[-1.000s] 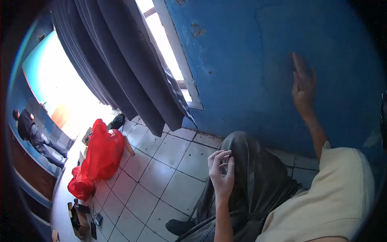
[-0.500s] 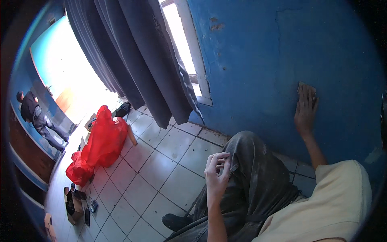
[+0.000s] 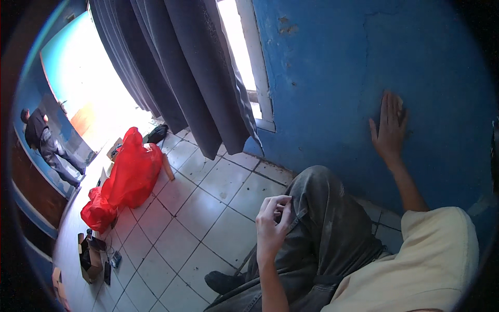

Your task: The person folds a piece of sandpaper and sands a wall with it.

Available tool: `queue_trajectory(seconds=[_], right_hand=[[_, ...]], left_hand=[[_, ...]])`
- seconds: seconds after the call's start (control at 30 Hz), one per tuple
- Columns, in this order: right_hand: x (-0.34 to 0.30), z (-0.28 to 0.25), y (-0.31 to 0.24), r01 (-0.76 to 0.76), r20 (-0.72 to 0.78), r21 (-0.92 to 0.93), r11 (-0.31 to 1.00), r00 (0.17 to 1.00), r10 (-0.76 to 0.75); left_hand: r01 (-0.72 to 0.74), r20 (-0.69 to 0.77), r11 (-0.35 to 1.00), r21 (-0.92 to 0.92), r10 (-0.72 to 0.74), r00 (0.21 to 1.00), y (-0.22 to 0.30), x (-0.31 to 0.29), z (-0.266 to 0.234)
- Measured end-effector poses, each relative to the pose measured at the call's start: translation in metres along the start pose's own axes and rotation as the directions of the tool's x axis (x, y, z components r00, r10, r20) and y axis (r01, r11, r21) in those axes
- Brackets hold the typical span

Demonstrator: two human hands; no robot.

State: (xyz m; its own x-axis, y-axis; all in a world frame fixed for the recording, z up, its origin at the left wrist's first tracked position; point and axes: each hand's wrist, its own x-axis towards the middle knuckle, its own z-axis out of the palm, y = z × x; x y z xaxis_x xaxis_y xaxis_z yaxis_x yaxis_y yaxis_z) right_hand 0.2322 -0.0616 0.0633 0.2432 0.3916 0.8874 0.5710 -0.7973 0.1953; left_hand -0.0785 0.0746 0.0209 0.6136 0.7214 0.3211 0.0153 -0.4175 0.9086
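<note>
On the blue wall, my right hand lies flat with fingers stretched upward. Beneath its fingers is a thin, pale piece of sandpaper, pressed to the wall and mostly hidden, with only a small edge showing. My left hand is raised beside my bent knee, its fingers loosely curled toward the thumb. Nothing shows inside that curl.
A dark curtain hangs at a window. On the white tiled floor lie a red plastic sheet and an opened cardboard box. Another person stands at the far left near a bright doorway.
My right hand has slid slightly up the wall with the sandpaper, its thumb now spread out. My left hand has shifted a little left, and the whole view has tilted slightly.
</note>
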Motion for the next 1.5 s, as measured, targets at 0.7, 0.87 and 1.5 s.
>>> queue_trajectory(seconds=[0.7, 0.87, 1.5], right_hand=[[-0.034, -0.004, -0.005, -0.029, 0.268, 0.033, 0.999, 0.963, 0.02], [-0.058, 0.004, -0.004, -0.019, 0.373, 0.096, 0.995, 0.928, -0.018], [-0.058, 0.009, -0.007, 0.015, 0.395, 0.103, 0.995, 0.917, -0.055]], left_hand=[[0.018, 0.065, 0.997, 0.081, -0.024, 0.998, 0.004, 0.0, -0.002], [-0.006, 0.079, 0.995, 0.098, -0.002, 0.997, 0.002, -0.001, -0.001], [0.0, 0.018, 0.995, 0.095, -0.002, 1.0, 0.011, -0.001, -0.011]])
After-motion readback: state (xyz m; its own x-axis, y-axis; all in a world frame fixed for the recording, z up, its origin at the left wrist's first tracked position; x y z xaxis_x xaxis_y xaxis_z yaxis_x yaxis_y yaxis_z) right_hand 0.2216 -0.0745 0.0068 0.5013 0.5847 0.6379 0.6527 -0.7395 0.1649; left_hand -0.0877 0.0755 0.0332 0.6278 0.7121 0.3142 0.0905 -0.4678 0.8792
